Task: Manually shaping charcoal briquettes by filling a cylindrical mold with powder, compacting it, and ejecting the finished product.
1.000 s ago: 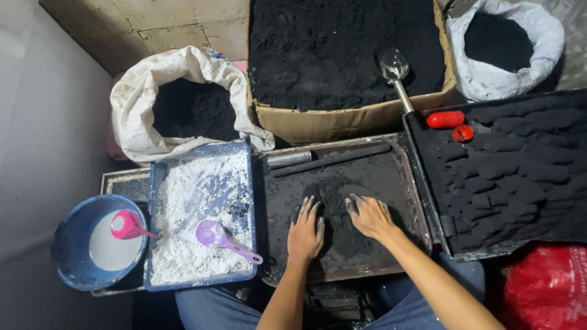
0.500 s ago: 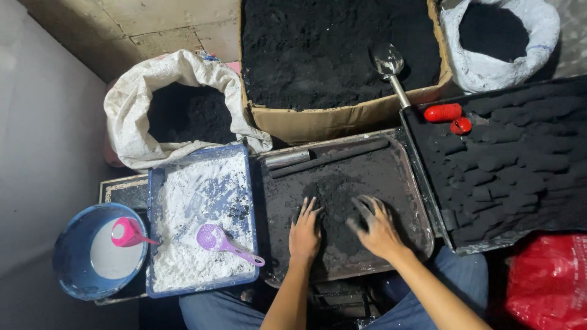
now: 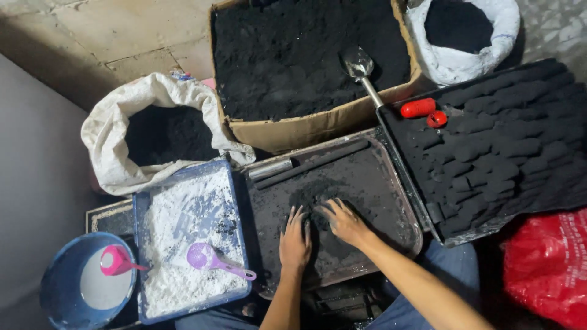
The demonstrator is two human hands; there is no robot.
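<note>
Both my hands rest in a dark metal tray [image 3: 391, 183] smeared with black powder. My left hand [image 3: 295, 241] lies flat with fingers spread on the powder. My right hand [image 3: 343, 220] sits just to its right, fingers curled into a small black heap [image 3: 318, 205] between the hands. A metal tube [image 3: 272, 169] and a dark rod lie along the tray's far edge.
A blue tray [image 3: 144, 208] of white powder holds a purple scoop [image 3: 208, 258]. A blue bowl [image 3: 61, 287] holds a pink scoop [image 3: 116, 261]. Behind: a cardboard box [image 3: 306, 125] of black powder with a metal scoop [image 3: 361, 67], two white sacks [image 3: 110, 140], a tray of black lumps [image 3: 507, 146], a red bag [image 3: 544, 263].
The view shifted slightly. My right hand has drawn in toward the left one over the black heap; the left hand has stayed flat.
</note>
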